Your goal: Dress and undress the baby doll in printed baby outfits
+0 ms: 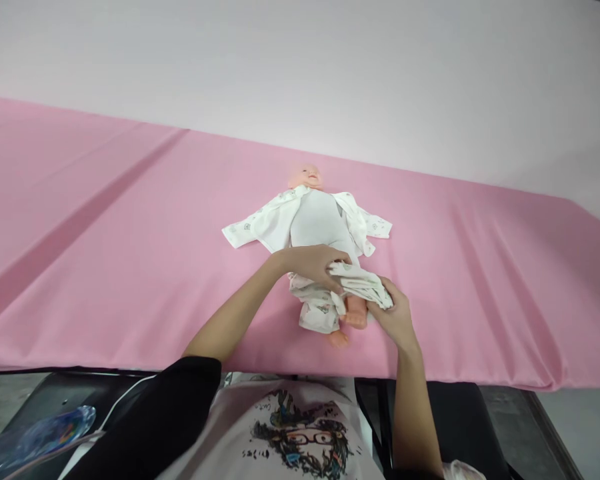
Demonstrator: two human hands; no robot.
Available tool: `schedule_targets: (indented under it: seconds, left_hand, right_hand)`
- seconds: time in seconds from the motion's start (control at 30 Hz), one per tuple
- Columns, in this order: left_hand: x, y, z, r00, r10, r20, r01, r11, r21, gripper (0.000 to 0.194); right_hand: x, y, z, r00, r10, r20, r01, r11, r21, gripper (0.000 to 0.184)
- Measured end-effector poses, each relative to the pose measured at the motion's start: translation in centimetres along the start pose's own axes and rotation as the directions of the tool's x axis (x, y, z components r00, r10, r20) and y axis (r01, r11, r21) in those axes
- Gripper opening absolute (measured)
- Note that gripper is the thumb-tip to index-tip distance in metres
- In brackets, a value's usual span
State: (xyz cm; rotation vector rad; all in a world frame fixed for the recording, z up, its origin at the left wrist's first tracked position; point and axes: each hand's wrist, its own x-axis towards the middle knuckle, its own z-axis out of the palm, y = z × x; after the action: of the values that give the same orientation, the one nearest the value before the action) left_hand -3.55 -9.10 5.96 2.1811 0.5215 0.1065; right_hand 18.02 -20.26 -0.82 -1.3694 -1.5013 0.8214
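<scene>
A baby doll point(307, 177) lies on its back, head toward the wall and feet toward me. Its white printed jacket point(275, 217) hangs unfastened with the sleeves spread out, over a plain white torso point(317, 220). White printed baby trousers point(320, 313) cover one of its legs; the other leg point(356, 310) shows bare at the foot. My left hand point(317, 263) grips the bunched cloth of the trousers from the left. On the right side, my right hand point(395, 313) pinches the other end of the same gathered cloth beside the bare foot.
Pink cloth point(130, 267) with several creases covers the table, which meets a white wall point(300, 80) at the back. Black chairs point(460, 427) stand under the front edge. A clear plastic bag point(45, 433) and a white cable point(125, 397) are at the lower left.
</scene>
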Motion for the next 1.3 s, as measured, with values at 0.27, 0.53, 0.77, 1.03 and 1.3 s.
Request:
schedule_targets:
  seconds: [0.27,0.53,0.77,1.03,1.3]
  left_hand:
    - [-1.3,-0.4,-1.2,0.984,-0.178,0.009,0.176,0.979,0.102,0.057]
    - [-0.6,-1.4,-0.8,0.939,-0.112,-0.326,0.093,0.993,-0.072,0.054]
    - [-0.3,-1.0,-0.5,0.913,-0.045,-0.406,-0.040,0.979,-0.199,0.068]
    - [-2.1,-1.8,-2.4,0.909,-0.343,-0.238,0.309,0.936,-0.170,0.071]
    - [-4.9,-7.3,-4.7,0.941,-0.325,0.090,0.337,0.899,-0.278,0.024]
  right_hand:
    - [3.2,3.1,-3.5,0.878,0.100,0.468,-0.223,0.951,0.215,0.056]
    - [7.4,2.4,-3.1,0.833,0.177,0.525,-0.326,0.923,0.206,0.065]
    - [11.5,-3.6,0.7,0.778,0.228,0.585,-0.204,0.973,-0.108,0.043]
    - [15.5,-5.0,1.7,0.653,0.106,0.750,-0.050,0.994,-0.097,0.035]
    - [17.7,-1.2,-0.1,0.666,0.255,0.701,-0.119,0.964,-0.237,0.036]
